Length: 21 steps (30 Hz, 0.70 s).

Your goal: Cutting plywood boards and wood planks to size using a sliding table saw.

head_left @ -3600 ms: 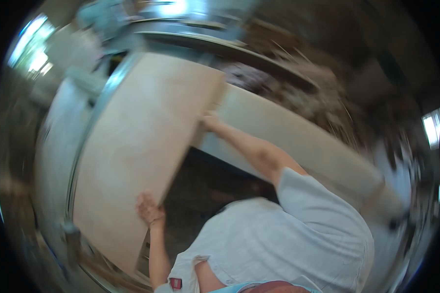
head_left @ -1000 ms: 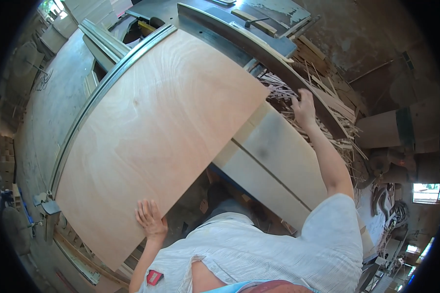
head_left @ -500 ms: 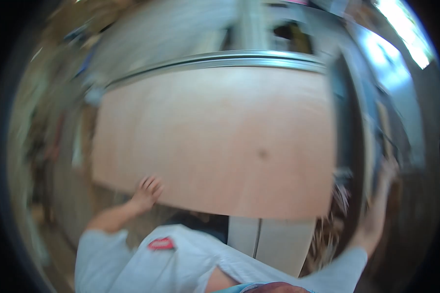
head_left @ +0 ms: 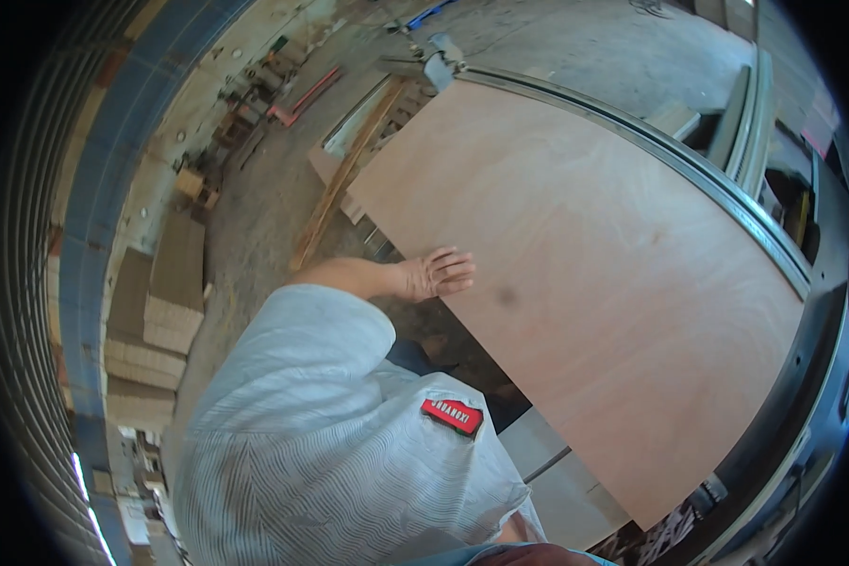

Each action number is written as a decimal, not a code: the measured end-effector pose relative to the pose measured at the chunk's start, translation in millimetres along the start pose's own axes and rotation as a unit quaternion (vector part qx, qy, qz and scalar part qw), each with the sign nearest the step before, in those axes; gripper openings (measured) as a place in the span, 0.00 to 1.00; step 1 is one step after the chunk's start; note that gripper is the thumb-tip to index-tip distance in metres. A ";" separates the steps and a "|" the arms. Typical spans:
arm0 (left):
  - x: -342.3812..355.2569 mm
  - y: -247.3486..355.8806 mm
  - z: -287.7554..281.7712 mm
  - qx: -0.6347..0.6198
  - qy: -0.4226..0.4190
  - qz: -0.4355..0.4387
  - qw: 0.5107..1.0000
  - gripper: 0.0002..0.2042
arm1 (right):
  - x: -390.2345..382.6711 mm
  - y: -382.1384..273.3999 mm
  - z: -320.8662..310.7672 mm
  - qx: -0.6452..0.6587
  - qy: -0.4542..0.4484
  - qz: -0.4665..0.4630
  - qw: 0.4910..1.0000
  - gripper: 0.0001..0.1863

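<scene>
A large pale plywood sheet (head_left: 623, 255) lies flat, slanting from the upper left to the lower right. My left hand (head_left: 434, 274) rests on its near edge, fingers stretched out on the top face; the thumb is hard to make out. Along the far edge of the sheet runs a silver metal rail (head_left: 632, 124), lying close against it. A dark smudge shows on the sheet to the right of my fingers. My right hand is out of the picture.
A light grey panel (head_left: 566, 495) shows below the sheet's near edge. Dark machine framing (head_left: 807, 396) curves along the right. At left, a long wooden strip (head_left: 335, 193) sits beyond my forearm, stacked boards (head_left: 174, 283) stand near the wall, and a red long-handled object (head_left: 307, 97) lies farther off.
The view has swung left, so the sheet now appears slanted. My right hand, seen earlier at the right beside the dark framing, has left the picture. My left hand stays at the sheet's near edge.
</scene>
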<state>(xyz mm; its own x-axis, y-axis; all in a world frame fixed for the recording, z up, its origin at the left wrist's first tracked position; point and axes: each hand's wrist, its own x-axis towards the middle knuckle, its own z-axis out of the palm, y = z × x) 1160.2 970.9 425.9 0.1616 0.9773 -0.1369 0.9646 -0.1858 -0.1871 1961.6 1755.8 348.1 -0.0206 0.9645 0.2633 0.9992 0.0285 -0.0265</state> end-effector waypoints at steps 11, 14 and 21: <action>-8.2 -4.0 20.1 -0.002 0.083 0.023 0.996 0.35 | -58.3 -50.8 -72.4 0.268 -0.009 0.126 0.955 0.25; -11.0 -0.6 19.5 0.010 -0.003 0.014 1.000 0.34 | -102.2 -46.1 -117.0 0.419 -0.019 0.219 0.881 0.26; -9.1 -13.9 10.8 -0.056 0.079 0.012 0.995 0.32 | -305.9 -3.5 -215.0 0.633 -0.035 0.392 0.666 0.28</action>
<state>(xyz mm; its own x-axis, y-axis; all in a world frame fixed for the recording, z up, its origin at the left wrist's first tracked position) 1143.1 963.5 419.2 0.2072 0.9782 0.0162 0.9758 -0.2054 -0.0752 1971.6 1404.1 474.9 0.4459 0.8215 -0.3554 -0.1257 -0.3357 -0.9335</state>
